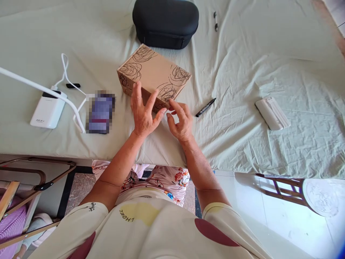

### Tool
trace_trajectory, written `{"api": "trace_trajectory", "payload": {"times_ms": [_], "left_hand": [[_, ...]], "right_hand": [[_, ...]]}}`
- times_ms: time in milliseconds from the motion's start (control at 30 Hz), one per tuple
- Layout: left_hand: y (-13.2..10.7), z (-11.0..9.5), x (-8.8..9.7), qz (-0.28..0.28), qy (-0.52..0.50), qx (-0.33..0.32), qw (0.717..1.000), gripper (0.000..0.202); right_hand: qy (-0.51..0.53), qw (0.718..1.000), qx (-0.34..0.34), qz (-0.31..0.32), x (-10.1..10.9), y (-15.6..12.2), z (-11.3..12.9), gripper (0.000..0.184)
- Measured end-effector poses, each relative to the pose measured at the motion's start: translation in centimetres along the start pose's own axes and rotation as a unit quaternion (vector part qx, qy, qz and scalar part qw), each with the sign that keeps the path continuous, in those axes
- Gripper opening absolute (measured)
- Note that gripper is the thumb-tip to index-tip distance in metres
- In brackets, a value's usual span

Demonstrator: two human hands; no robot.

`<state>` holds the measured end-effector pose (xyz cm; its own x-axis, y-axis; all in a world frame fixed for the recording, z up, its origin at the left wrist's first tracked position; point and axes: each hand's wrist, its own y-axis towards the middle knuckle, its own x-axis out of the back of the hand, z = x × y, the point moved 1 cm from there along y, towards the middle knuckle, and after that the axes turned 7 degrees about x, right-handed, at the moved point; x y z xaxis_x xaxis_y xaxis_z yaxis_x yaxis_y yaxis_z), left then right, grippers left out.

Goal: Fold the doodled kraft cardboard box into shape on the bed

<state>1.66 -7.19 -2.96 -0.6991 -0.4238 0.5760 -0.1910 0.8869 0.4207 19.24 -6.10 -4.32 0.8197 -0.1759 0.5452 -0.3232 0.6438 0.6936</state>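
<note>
A brown cardboard box [155, 70] rests at an angle on the cloth, black scribbled loops drawn at its top corners and on its near side. My left hand [144, 111] lies against the near side with its fingers spread, the fingertips at the top edge. At the near right corner is my right hand [181, 120], its forefinger touching the box and its fingers apart. Neither hand grips anything. To the right of my right hand lies a black marker [205, 107]. The lower part of the box's near side is hidden behind my hands.
A black zip case [165, 23] sits behind the box. On the left are a white power bank [48, 110], a blurred phone [100, 113], a small black cap-like piece [73, 86] and a white cable [40, 86]. A pen [215, 21] and a whitish pack [272, 113] lie right.
</note>
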Motion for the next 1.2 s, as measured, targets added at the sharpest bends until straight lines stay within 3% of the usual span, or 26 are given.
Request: {"api": "trace_trajectory", "payload": {"times_ms": [100,200,500,700,867,933,1000,1100,1200], "left_hand": [[-0.2,-0.2,-0.5,0.013,-0.021,-0.035,0.999,0.078],[-0.2,-0.4,-0.8,0.022,-0.027,-0.018,0.999,0.068],[0.1,0.1,-0.5,0.05,-0.047,-0.029,0.997,0.045],[0.4,-0.3,-0.2,0.048,-0.061,0.013,0.997,0.041],[0.1,0.6,-0.6,0.024,-0.069,0.032,0.997,0.048],[0.0,1.4,-1.0,0.01,-0.083,0.065,0.994,0.052],[0.0,2.0,-1.4,0.033,-0.078,0.117,0.99,0.061],[0.2,1.6,-1.4,0.097,0.018,0.172,0.98,0.067],[0.2,0.2,-0.7,0.107,0.156,0.172,0.967,0.063]], "right_hand": [[0.018,0.999,0.002,0.046,-0.6,0.0,0.6,0.05],[0.011,0.998,-0.021,0.051,-0.6,0.0,0.3,0.05],[-0.069,0.987,-0.125,-0.07,1.1,-0.3,-2.9,0.051],[-0.092,0.976,-0.151,-0.128,1.4,-0.5,-3.9,0.054],[-0.068,0.976,-0.192,-0.074,0.9,-0.7,-4.2,0.054],[-0.068,0.976,-0.202,-0.047,0.6,-0.7,-4.2,0.056],[-0.073,0.974,-0.213,-0.02,0.3,-0.8,-4.2,0.06],[-0.094,0.968,-0.232,0.026,0.2,-0.9,-4.3,0.063],[-0.122,0.96,-0.241,0.073,0.2,-1.1,-4.4,0.06]]}}
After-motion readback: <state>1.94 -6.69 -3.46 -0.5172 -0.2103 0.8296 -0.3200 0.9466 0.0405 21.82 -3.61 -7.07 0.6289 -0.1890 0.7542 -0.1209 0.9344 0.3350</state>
